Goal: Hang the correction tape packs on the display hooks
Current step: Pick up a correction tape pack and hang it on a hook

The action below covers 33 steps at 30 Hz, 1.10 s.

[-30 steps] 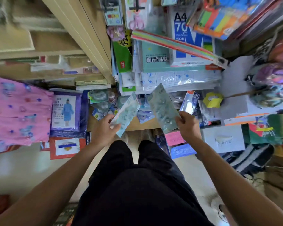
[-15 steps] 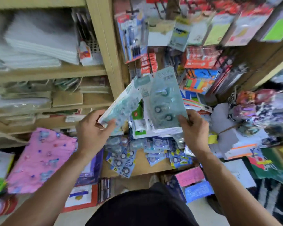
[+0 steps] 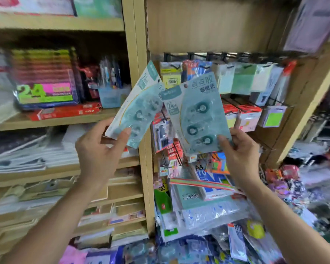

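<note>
L hand (image 3: 97,147) pinches bottom edge of one correction tape pack (image 3: 135,105), thumb on front, fingers curled behind; pack tilts right, in front of wooden shelf post (image 3: 139,44). R hand (image 3: 240,153) grips lower right corner of second pack (image 3: 196,113), its left edge overlapping the first. Both packs held in air, below display hooks (image 3: 227,56), not hung; other carded stock hangs there.

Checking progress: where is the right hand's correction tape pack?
Head view, right of centre: the right hand holds the correction tape pack up before the display hooks, overlapping the left hand's pack.
</note>
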Each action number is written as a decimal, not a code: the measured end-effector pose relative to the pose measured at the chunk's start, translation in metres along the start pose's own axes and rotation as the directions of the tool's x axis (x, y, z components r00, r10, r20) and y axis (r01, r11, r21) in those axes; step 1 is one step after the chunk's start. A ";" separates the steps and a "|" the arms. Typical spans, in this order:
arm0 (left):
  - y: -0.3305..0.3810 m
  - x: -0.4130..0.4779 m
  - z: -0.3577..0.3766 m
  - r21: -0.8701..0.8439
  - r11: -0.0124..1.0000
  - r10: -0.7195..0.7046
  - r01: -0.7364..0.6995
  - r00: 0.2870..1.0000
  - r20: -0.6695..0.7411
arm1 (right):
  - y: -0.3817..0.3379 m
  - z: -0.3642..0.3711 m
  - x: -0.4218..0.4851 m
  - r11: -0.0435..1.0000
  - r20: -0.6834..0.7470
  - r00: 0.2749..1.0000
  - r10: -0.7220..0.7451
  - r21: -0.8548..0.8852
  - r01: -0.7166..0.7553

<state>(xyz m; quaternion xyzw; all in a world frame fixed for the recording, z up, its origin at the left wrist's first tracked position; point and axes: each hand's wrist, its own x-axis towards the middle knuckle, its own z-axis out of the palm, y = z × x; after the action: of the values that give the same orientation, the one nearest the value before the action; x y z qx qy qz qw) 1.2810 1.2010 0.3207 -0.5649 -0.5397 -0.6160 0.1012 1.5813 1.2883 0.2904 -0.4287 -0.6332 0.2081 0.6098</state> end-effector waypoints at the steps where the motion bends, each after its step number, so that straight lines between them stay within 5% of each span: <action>1: 0.004 0.012 0.000 -0.018 1.000 0.023 -0.024 0.999 -0.023 | -0.008 0.000 0.012 1.000 -0.023 0.999 -0.024 0.001 0.024; 15: 0.056 0.169 0.008 -0.112 0.954 0.240 -0.277 0.935 -0.262 | -0.123 0.006 0.163 0.963 -0.167 0.959 -0.230 0.100 0.248; 33: 0.155 0.368 0.050 -0.101 0.934 0.230 -0.343 0.793 -0.565 | -0.267 -0.018 0.373 0.880 -0.358 0.813 -0.460 -0.064 0.470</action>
<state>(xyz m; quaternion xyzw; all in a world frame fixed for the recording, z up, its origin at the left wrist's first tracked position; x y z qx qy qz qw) 1.2987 1.3572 0.6909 -0.4493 -0.3319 -0.7785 0.2860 1.5625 1.4351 0.7247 -0.2836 -0.5923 -0.0213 0.7539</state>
